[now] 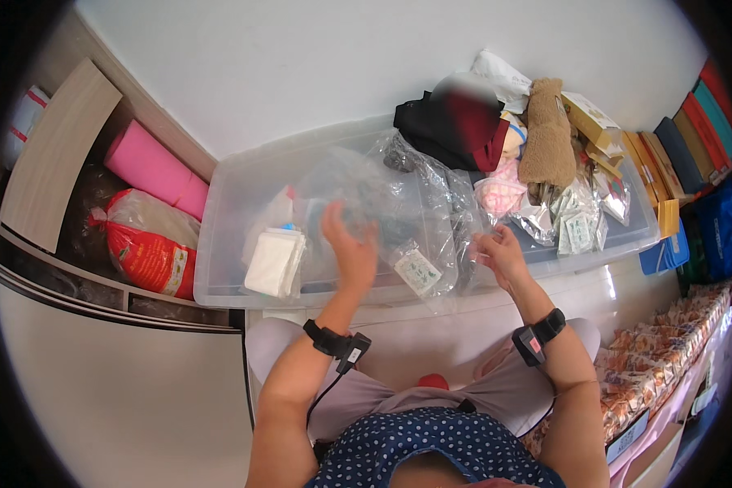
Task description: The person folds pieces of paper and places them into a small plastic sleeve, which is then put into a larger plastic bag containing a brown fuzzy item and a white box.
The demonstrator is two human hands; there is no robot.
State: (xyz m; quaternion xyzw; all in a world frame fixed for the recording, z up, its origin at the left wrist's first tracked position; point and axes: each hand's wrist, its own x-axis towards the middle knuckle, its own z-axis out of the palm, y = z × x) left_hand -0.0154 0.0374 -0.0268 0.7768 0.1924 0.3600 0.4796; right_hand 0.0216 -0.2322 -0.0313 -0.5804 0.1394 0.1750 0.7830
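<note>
A large clear plastic bin lid or shallow tub (244, 191) lies across in front of me. Over its left half, my left hand (351, 252) is raised with fingers apart, slightly blurred, beside a smeared piece of clear plastic film (354, 183). My right hand (503, 259) has its fingers curled together at the edge of a crumpled clear plastic bag (451, 191). Between the hands rests a small packet with green print (416, 270) in clear wrap. Left of my left hand lies a stack of white folded tissues or cloths (275, 264).
At the right are a black and dark red bag (447, 130), a rolled brown towel (547, 134), a pink checked cloth (500, 189) and several small packets (577, 228). A pink roll (156, 171) and a red-and-clear bag (150, 244) fill the drawer at left. Books (679, 150) stand far right.
</note>
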